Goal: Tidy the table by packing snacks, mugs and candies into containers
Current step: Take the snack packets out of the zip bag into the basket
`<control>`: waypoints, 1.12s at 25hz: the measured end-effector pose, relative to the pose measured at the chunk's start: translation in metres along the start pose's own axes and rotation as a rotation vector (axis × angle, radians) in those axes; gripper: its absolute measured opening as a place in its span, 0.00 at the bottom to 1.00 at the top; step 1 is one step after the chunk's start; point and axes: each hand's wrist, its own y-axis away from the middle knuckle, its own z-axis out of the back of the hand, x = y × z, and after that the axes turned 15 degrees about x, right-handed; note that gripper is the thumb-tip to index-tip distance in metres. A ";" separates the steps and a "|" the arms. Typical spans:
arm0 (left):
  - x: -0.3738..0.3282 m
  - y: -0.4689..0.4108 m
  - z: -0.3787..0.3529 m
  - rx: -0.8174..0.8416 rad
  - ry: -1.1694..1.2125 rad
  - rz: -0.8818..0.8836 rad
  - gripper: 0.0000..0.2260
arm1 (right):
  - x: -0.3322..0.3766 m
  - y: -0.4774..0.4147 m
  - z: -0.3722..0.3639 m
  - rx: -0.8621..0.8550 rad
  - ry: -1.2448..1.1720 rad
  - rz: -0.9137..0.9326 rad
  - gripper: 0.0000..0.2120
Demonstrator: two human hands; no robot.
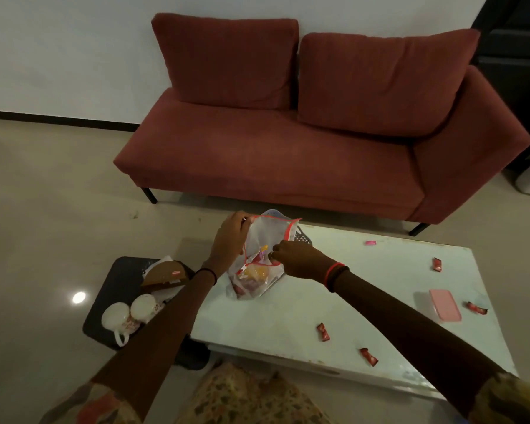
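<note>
A clear zip bag (259, 264) with a red seal strip stands on the white table (288, 319), holding orange and red snacks. My left hand (230, 240) pinches the bag's upper left rim. My right hand (300, 260) grips the front rim, keeping the mouth open. Several red-wrapped candies lie loose on the table, one (322, 331) near the front and another (437, 265) at the right. Two white mugs (129, 313) sit in a dark tray (117, 280) left of the table, beside a brown snack packet (166, 272).
A pink-lidded box (444, 305) rests on the table's right side. A perforated grey basket (302, 237) shows behind the bag. A pink candy (371, 242) lies near the far edge. The red sofa (288, 154) stands behind the table.
</note>
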 end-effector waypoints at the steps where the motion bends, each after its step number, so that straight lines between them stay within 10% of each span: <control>1: 0.006 0.001 0.006 0.003 -0.023 -0.014 0.10 | 0.004 -0.003 0.000 0.054 -0.013 -0.014 0.14; 7: 0.024 -0.002 0.015 0.084 -0.102 -0.089 0.12 | 0.027 -0.055 0.029 -0.081 -0.202 -0.062 0.18; 16: 0.062 -0.026 0.001 0.091 -0.014 -0.188 0.11 | 0.029 -0.129 -0.003 0.350 0.000 -0.266 0.16; 28: 0.097 -0.074 0.021 0.082 0.097 -0.141 0.10 | 0.021 -0.182 -0.004 0.196 -0.327 -0.210 0.16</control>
